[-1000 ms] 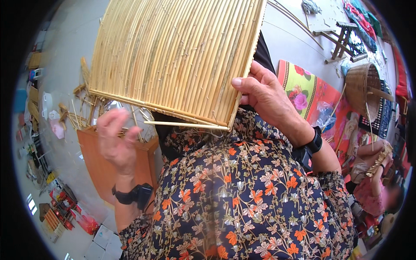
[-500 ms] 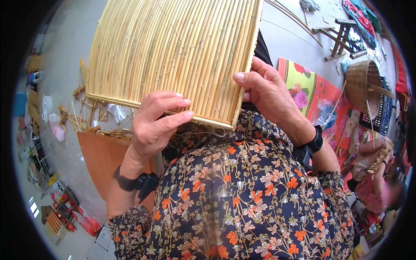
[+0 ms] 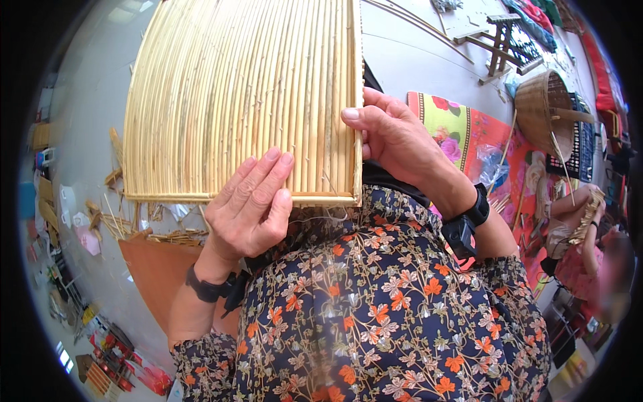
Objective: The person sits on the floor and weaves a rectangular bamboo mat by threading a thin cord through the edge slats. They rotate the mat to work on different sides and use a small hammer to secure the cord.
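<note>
Grey concrete floor (image 3: 415,60) spreads around the person, littered at the left with loose bamboo strips (image 3: 167,236) and small packets, while a flowered mat (image 3: 462,130) in yellow and red lies at the right near a woven basket (image 3: 546,107) and a wooden stool (image 3: 502,37). Raised in front of the floral-print lap is a woven bamboo panel (image 3: 241,94), pale yellow, made of many thin parallel slats that fan slightly, bound by a cross strip along its lower edge. Left hand (image 3: 251,208) lies flat against that lower edge, fingers extended and together over the slats. Right hand (image 3: 395,137) grips the panel's right edge, thumb on the front, fingers curled behind. Both wrists wear black bands
</note>
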`<act>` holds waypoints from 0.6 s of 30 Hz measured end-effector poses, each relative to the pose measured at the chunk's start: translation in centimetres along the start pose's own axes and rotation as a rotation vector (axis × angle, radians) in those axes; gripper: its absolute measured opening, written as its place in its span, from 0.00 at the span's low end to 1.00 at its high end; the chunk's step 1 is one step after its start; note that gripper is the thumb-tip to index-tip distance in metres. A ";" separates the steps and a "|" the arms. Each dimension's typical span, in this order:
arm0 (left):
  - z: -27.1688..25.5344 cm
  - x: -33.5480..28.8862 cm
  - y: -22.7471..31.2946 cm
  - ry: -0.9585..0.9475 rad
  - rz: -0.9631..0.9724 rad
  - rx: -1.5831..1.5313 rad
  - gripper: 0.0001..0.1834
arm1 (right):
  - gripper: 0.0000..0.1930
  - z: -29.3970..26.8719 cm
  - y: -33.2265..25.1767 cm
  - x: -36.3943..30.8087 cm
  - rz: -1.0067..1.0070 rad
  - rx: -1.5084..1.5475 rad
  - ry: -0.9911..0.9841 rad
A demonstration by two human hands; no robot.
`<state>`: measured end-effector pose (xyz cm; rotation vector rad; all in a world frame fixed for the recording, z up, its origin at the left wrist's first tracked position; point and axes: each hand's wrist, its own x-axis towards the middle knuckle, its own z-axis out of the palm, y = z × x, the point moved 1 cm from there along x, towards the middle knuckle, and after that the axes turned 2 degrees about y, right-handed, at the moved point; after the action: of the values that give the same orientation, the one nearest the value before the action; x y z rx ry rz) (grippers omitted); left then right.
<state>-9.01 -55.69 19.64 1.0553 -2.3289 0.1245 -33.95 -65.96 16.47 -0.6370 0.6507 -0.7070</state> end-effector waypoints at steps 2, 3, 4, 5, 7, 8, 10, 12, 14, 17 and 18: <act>0.2 0.8 0.1 0.025 0.021 -0.008 0.08 | 0.19 -0.3 -0.5 0.2 0.006 0.007 0.013; 0.4 1.0 0.2 0.040 0.030 -0.015 0.08 | 0.18 -0.2 -0.6 0.3 0.014 0.045 0.055; 0.6 1.4 0.2 0.056 0.039 -0.023 0.08 | 0.17 -0.2 -0.8 0.4 0.012 0.051 0.082; 0.6 1.9 0.4 0.057 0.047 -0.018 0.07 | 0.15 -0.1 -1.0 0.6 0.010 0.058 0.108; 0.8 2.5 1.1 0.058 0.027 -0.017 0.06 | 0.12 -0.4 -1.3 0.9 0.003 0.053 0.135; 0.9 2.7 1.4 0.058 0.016 -0.016 0.06 | 0.11 -0.9 -1.4 1.2 0.000 0.044 0.132; 1.3 3.6 1.7 0.064 0.038 0.003 0.04 | 0.09 -1.5 -2.0 1.6 0.001 0.034 0.135; 1.3 4.4 2.4 0.044 0.033 0.039 0.04 | 0.09 -1.9 -2.4 1.9 0.000 0.040 0.139; 1.4 5.1 2.8 0.031 0.052 0.070 0.05 | 0.09 -2.7 -2.6 2.2 -0.005 0.048 0.137; 1.6 4.9 3.3 0.018 0.053 0.115 0.06 | 0.09 -2.9 -2.4 2.3 0.002 0.070 0.119; 1.7 4.9 3.6 0.016 0.050 0.117 0.06 | 0.08 -3.0 -2.3 2.4 0.011 0.079 0.115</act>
<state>-14.90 -57.03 21.41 1.0480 -2.3580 0.2904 -35.56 -70.07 15.44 -0.5221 0.7281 -0.7591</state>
